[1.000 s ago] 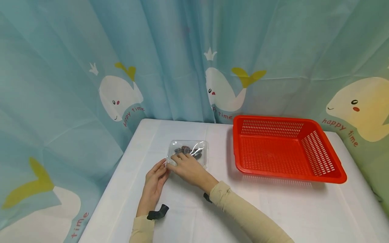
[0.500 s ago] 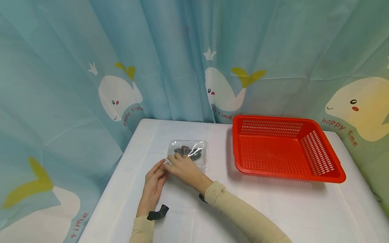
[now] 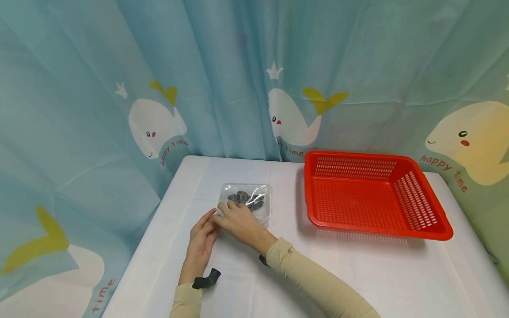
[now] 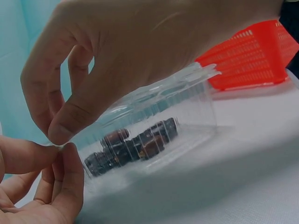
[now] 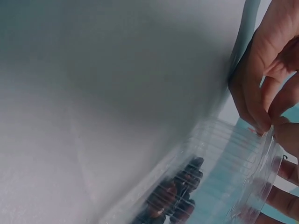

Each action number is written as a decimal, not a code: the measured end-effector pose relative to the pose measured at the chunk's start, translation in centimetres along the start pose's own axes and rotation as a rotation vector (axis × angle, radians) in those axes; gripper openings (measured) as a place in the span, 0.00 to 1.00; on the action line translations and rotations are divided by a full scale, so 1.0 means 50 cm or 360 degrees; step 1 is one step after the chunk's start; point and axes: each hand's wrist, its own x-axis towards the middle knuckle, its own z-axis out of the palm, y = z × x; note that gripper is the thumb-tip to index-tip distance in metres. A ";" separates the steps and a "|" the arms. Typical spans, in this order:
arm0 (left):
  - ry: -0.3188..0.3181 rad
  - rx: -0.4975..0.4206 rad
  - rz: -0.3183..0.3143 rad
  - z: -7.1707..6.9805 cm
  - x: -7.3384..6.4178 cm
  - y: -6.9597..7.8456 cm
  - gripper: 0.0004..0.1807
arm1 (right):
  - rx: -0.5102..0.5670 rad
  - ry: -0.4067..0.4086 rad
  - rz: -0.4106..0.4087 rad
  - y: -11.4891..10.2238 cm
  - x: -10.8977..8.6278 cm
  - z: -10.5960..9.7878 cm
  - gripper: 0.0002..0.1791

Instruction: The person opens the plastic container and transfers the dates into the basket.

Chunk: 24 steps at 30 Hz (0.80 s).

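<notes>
A clear plastic box (image 3: 262, 215) with a lid stands on the white table, holding several dark brown, wrinkled dried fruits (image 4: 152, 145) that look like dates. My left hand (image 3: 202, 238) pinches the box's near left corner between thumb and fingers. From above, my right hand (image 3: 240, 221) reaches across, its thumb and index finger pinching the rim at that same corner. Its other fingers spread over the lid. In the left wrist view, the fingertips of my left hand (image 4: 44, 186) and right hand (image 4: 98, 79) meet at the edge, hiding the corner.
A red perforated plastic basket (image 3: 354, 234) stands to the right of the box on the white-covered table (image 3: 290, 282). Behind the table hangs a blue-green curtain (image 3: 230, 57) printed with whales. A black strap (image 3: 207, 279) circles my left wrist.
My right hand and forearm have shifted slightly left, and the box has edged a little left with them. My left hand has stayed nearly still at the corner.
</notes>
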 end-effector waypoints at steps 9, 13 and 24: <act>0.0008 0.0017 0.0018 -0.002 0.005 -0.002 0.31 | -0.0003 0.0042 0.0071 -0.014 0.009 0.011 0.08; 0.0022 0.0004 0.0048 0.000 0.005 -0.005 0.30 | -0.0062 0.0035 0.0075 -0.020 0.013 0.011 0.08; 0.0094 -0.0060 0.0108 0.013 -0.004 -0.011 0.29 | -0.0168 0.0083 0.0089 -0.023 0.016 0.019 0.12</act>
